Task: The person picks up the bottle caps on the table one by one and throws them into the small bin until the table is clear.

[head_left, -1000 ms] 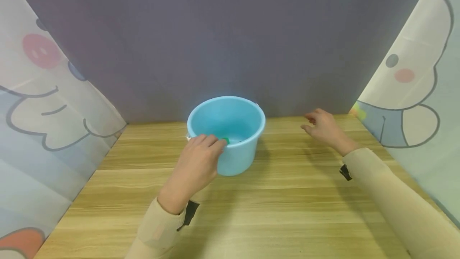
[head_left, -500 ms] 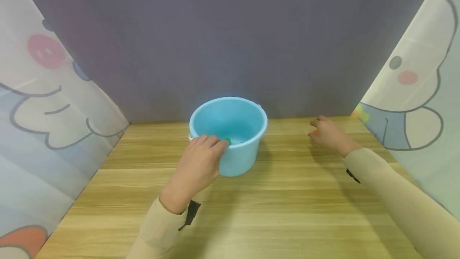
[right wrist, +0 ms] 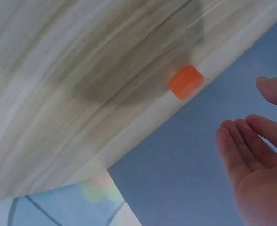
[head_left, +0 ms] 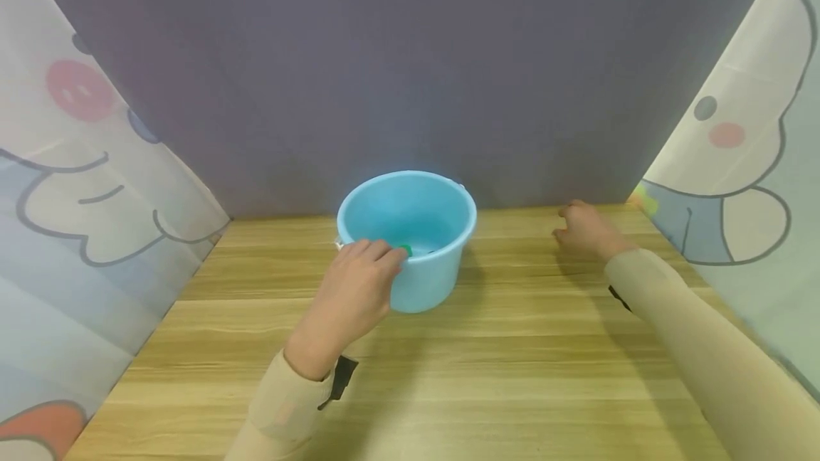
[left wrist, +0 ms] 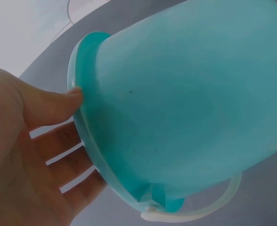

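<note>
My left hand [head_left: 349, 294] grips the near rim of a light blue bucket [head_left: 428, 283]. In the left wrist view the thumb lies on the outside of the rim [left wrist: 89, 127], and the other fingers go over to the inside. A bit of something green [head_left: 406, 250] shows inside the bucket, its kind unclear. Off to the right, my right hand [head_left: 584, 230] hangs above the table with its thumb and fingers apart, holding nothing. In the right wrist view a small orange cap [right wrist: 186, 82] sits on the table, apart from the fingertips. From the head view the hand hides this cap.
The wood-grain table [head_left: 500, 375] ends at a dark grey back panel [head_left: 410, 70]. Cartoon-printed curtains stand along the left [head_left: 115, 191] and right [head_left: 743, 148] sides. The bucket's white handle [left wrist: 199, 214] hangs from the rim.
My right hand has shifted slightly right and away from its spot a second ago. Orange showed by its fingers half a second ago and is now hidden in the head view. The left hand keeps its place.
</note>
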Demonstrator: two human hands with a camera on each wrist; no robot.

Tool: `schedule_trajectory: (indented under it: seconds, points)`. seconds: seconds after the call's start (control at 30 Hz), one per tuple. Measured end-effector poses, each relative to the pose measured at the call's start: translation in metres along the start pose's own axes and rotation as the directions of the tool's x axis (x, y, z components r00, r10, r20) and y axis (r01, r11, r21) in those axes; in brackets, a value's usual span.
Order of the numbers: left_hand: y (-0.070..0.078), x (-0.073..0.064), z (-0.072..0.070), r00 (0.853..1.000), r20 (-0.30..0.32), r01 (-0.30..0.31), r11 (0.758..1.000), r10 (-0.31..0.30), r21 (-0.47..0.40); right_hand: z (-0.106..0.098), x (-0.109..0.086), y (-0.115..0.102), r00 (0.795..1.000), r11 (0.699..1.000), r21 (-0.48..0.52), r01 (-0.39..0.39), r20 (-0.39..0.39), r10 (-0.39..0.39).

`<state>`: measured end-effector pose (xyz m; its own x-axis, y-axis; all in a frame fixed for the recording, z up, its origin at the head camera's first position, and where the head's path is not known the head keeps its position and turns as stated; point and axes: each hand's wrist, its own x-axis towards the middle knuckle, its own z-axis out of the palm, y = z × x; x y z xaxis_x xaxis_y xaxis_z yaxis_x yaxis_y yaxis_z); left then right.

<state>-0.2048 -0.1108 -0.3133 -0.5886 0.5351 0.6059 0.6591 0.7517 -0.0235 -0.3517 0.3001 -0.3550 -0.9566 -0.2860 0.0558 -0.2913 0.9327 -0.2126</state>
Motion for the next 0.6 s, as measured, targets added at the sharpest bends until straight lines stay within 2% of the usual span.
schedule_trajectory:
  seconds: [0.2, 0.43, 0.6]
  points:
    - [0.0, 0.001, -0.001, 1.0, 0.0, 0.002, 1.0, -0.002, -0.001, 0.002, -0.001, 0.007, 0.999, 0.999, 0.015, -0.03, 0.039, 0.029]
    - [0.001, 0.001, -0.002, 1.0, 0.005, 0.006, 1.0, -0.006, -0.008, 0.011, 0.001, 0.014, 0.999, 1.0, -0.01, -0.014, 0.037, 0.014]
    - [0.001, 0.0, -0.003, 1.0, 0.006, 0.006, 1.0, -0.006, -0.009, 0.016, 0.002, 0.019, 0.997, 0.999, -0.008, -0.039, 0.072, 0.039]
